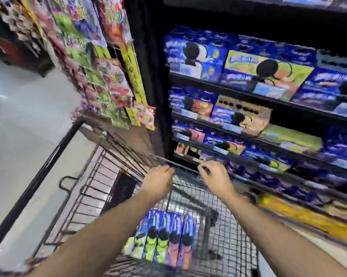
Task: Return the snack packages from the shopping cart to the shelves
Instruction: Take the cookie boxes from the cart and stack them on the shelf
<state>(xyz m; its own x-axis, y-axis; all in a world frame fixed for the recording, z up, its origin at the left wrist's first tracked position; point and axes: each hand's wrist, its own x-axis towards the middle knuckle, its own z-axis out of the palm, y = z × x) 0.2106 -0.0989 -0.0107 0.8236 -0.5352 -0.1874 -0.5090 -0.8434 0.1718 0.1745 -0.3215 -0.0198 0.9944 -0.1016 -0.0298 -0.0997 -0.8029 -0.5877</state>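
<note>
Head cam: both my hands, left hand (158,179) & right hand (213,176), curled on cart (234,242) front rim; steady it beside shelves (248,94) before grabbing cookie packs (164,236).

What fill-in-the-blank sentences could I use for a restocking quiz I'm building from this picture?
1. Both hands, the left hand and the right hand, reach to the far rim of the wire ____.
2. The snack packages in the cart stand side by side in a ____.
3. The shelves of blue cookie boxes are on the person's ____ side.

Missing words: cart; row; right
</note>
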